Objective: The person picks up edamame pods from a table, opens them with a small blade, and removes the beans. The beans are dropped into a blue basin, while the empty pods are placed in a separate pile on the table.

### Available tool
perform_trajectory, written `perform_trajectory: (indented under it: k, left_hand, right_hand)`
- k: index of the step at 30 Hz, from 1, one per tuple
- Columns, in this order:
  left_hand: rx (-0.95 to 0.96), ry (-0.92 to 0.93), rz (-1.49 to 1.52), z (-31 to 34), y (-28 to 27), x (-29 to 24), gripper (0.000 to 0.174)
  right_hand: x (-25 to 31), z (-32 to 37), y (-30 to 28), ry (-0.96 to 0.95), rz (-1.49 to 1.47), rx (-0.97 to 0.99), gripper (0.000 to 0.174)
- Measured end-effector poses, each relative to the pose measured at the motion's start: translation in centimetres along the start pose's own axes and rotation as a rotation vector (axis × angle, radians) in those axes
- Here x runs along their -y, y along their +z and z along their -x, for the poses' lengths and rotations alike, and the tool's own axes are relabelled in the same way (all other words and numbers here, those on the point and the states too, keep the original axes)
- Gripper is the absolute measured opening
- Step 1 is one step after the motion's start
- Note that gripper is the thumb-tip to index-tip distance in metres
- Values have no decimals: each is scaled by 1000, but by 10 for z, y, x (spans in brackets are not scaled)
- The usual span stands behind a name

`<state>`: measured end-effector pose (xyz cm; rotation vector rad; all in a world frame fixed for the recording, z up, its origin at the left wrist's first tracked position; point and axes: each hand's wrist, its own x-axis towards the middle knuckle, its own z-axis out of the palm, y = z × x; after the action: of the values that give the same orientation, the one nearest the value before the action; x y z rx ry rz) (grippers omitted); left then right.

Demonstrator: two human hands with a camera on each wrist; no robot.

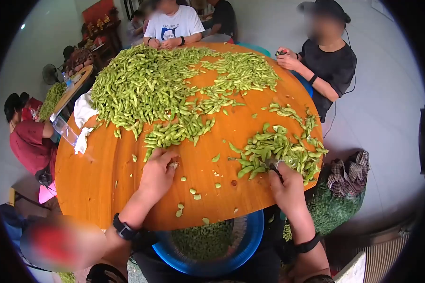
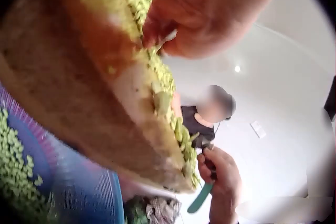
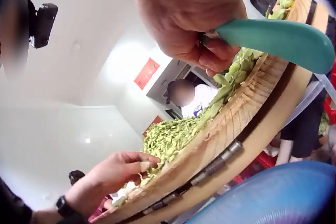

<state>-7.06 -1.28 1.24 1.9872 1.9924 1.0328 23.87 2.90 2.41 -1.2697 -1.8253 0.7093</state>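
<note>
My left hand point(image 1: 156, 177) is at the near edge of the heap of green soybean pods point(image 1: 179, 132), fingers reaching forward, thumb a little apart from the index finger. A small pale patch shows at its thumb tip. My right hand point(image 1: 288, 188) grips a tool with a teal handle point(image 3: 283, 43). The handle juts out behind the palm, and the fingers hide most of the tool's head. Just beyond that hand lies a smaller pile of pods point(image 1: 285, 151). Several loose shelled beans point(image 1: 197, 196) are scattered on the round wooden table point(image 1: 104, 179) between the hands.
A blue basin point(image 1: 257, 236) of shelled beans stands below the near table edge. One person in white point(image 1: 177, 23) sits across, another in black point(image 1: 333, 61) at the right. A filled bag point(image 1: 337, 205) stands on the floor at the right. A clear bottle point(image 1: 64, 129) lies at the left edge.
</note>
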Motion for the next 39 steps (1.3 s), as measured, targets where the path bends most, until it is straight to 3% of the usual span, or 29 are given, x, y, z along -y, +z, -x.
perform_trajectory:
  k: [2, 4, 8, 9, 10, 12, 14, 16, 18, 23, 25, 28, 29, 32, 36, 39]
  left_hand:
    - [-64, 2, -70, -1, -1, -2, 21]
    - [-17, -78, 55, 4, -4, -10, 19]
    - [-10, -34, 39, 13, -7, 14, 19]
    - [-7, -110, 146, 18, -9, 17, 19]
    - [-6, -186, 252, 20, -11, 19, 19]
    - [-39, -163, 165, 18, -16, 20, 17]
    - [-73, -139, 81, 13, -18, 21, 15]
    - [-67, -69, 18, 7, -13, 26, 12]
    - [-59, -87, -1, 1, -9, 25, 12]
    - [-9, -92, -105, 7, -11, 7, 10]
    - [212, -49, -2, 25, -13, 1, 14]
    - [141, 99, 212, 51, -3, -20, 28]
    - [211, 121, 104, 55, -3, -24, 39]
    - [203, 19, 258, 55, 10, -50, 40]
    - [169, 222, 32, 51, 30, -54, 42]
    - [201, 182, 203, 53, 39, -78, 38]
  right_hand:
    - [6, 6, 7, -43, 4, -12, 6]
    - [0, 11, 14, -74, -18, 14, 8]
    - [-10, 17, 22, -54, -79, 45, 11]
    - [-12, 17, 22, -57, -83, 48, 11]
    - [-15, 17, 22, -5, -136, 69, 9]
    - [-16, 17, 22, 49, -194, 92, 8]
    - [-9, 13, 17, 322, -491, 140, 7]
    - [-8, 12, 17, 318, -520, 147, 7]
    - [-19, 13, 21, 197, -453, 119, 8]
    - [-20, 14, 21, 191, -450, 101, 8]
    - [-20, 15, 22, 179, -440, 90, 8]
    - [-22, 16, 22, 162, -443, 92, 9]
    - [-23, 16, 22, 164, -441, 91, 9]
    - [-23, 15, 22, 167, -447, 96, 8]
    - [-27, 15, 24, 117, -419, 74, 8]
    - [-27, 16, 23, 108, -428, 72, 9]
